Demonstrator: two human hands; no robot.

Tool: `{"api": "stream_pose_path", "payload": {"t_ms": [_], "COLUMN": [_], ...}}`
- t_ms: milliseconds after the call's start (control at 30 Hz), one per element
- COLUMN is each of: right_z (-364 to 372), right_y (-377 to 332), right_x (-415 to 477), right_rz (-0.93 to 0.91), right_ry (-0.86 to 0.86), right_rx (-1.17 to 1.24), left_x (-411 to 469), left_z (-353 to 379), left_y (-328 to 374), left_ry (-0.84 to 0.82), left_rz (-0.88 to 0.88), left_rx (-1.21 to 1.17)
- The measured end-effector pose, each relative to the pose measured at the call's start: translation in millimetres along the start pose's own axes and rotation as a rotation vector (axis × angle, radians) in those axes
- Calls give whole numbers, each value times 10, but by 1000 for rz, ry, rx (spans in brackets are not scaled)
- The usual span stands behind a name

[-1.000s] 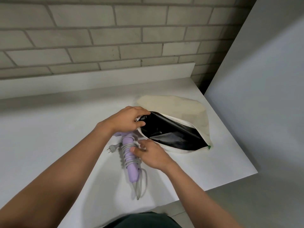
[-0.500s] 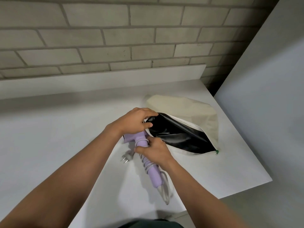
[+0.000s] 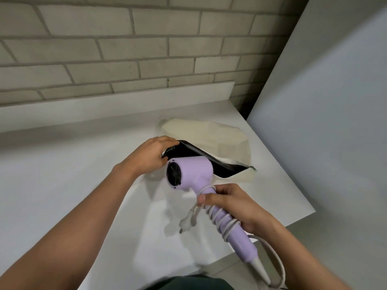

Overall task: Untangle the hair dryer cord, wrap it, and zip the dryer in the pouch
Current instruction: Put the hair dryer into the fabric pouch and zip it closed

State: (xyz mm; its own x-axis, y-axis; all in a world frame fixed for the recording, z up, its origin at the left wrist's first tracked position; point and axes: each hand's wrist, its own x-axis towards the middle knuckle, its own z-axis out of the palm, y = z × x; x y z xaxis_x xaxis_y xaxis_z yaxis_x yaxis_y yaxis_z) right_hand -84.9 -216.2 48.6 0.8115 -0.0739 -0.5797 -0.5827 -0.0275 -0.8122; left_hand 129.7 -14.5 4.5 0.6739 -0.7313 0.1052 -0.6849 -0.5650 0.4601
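A lilac hair dryer [image 3: 191,173] is lifted above the white table, its head just in front of the pouch mouth. My right hand [image 3: 234,203] grips its handle, around which the grey cord [image 3: 225,221] is coiled. The plug [image 3: 187,220] dangles below my thumb, and a cord loop hangs off the handle's end. The cream pouch [image 3: 219,137] lies on the table with its black lining [image 3: 222,167] showing through the open mouth. My left hand [image 3: 151,156] holds the pouch's left edge at the opening.
The white table [image 3: 62,174] ends at a right edge and a front edge close to my right hand. A brick wall [image 3: 125,49] with a low white ledge stands behind. A grey panel [image 3: 324,101] rises on the right.
My right hand has lifted the dryer off the table and brought its head up to the pouch mouth. My left hand stays on the pouch's edge.
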Motion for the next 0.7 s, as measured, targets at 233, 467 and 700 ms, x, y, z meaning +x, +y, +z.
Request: {"api": "stream_pose_path", "payload": {"t_ms": [233,467,700], "right_z": [-31,-140,-133], "right_y": [-78,-152,-213], "right_x": [80,201,109], "right_rz": [90,152,61], "right_ry": [-58,-89,-71], "right_rx": [127,48,-29], "left_x": [-211,-459,-525], "left_z": [45,110,130], "left_y": [166,150,187], "left_ry": [82,157,211], "left_rz": [77,59,32], "left_rx": [-106,-62,-130]}}
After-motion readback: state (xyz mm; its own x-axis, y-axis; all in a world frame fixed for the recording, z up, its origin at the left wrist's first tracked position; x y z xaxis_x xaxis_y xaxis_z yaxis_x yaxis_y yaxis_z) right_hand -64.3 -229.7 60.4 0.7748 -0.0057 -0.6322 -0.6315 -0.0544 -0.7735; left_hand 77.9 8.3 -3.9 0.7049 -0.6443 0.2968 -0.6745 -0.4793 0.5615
